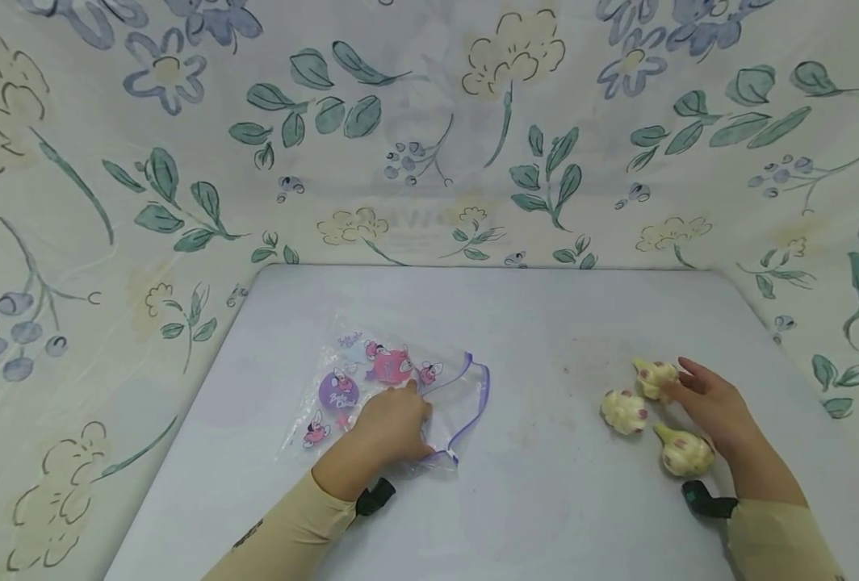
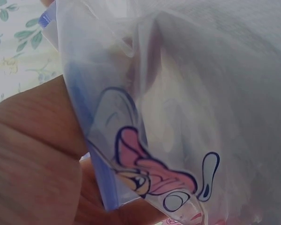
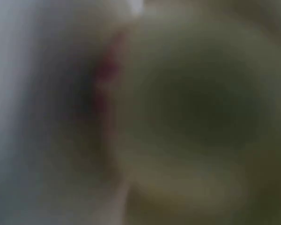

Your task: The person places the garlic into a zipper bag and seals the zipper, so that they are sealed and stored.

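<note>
Head view: at left, the left hand (image 1: 393, 424) grips the clear bag (image 1: 389, 365) near its mouth; the right hand (image 1: 713, 407) touches the far garlic bulb (image 1: 651, 378), whether pinching I cannot tell. Best lift without nudging the near bulb (image 1: 686, 453).

clr prtd bag (image 1: 338, 393), open twd R | 3 pale garlic bulbs (image 1: 624, 411) grouped R
</note>
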`<state>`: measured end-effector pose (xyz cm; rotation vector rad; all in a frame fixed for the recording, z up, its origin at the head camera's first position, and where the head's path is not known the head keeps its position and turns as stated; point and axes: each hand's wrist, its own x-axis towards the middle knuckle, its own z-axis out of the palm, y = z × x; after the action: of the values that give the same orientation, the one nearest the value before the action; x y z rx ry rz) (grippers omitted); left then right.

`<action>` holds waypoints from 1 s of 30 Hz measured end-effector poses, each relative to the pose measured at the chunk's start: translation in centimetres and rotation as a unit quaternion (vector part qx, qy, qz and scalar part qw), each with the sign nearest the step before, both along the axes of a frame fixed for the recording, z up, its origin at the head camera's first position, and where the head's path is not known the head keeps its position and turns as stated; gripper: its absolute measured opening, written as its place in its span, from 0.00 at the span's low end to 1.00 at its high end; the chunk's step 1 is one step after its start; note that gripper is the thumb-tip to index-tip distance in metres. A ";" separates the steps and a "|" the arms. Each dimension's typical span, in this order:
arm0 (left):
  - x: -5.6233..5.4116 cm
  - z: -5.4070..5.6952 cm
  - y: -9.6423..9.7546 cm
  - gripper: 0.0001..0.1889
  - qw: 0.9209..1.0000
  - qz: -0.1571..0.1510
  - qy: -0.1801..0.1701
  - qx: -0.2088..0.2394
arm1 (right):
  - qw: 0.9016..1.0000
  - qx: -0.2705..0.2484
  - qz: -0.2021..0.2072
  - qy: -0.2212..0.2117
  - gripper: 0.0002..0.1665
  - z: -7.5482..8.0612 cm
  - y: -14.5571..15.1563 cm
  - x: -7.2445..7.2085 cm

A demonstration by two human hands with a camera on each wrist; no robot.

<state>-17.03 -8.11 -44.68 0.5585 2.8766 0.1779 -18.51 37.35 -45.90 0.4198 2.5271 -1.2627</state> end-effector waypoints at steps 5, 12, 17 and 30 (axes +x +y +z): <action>-0.1 -0.1 0.1 0.24 1.000 -0.005 0.004 -0.002 | 1.000 0.013 0.019 -0.018 0.65 0.3 -0.3 -0.8; -0.1 -0.2 0.1 0.24 1.000 -0.008 0.010 -0.007 | 0.999 0.033 0.033 0.012 0.61 0.4 -0.5 -1.3; -0.1 0.0 0.2 0.23 1.000 -0.004 0.014 -0.006 | 0.999 0.012 0.020 0.030 0.60 0.6 -0.4 -1.2; 0.0 0.0 0.0 0.22 1.000 0.009 0.004 0.000 | 0.995 -0.028 -0.019 0.093 0.56 3.1 -3.4 -1.3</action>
<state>-17.01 -8.10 -44.65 0.5334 2.8899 0.1781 -19.82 33.98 -42.76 0.3530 2.6399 -1.4445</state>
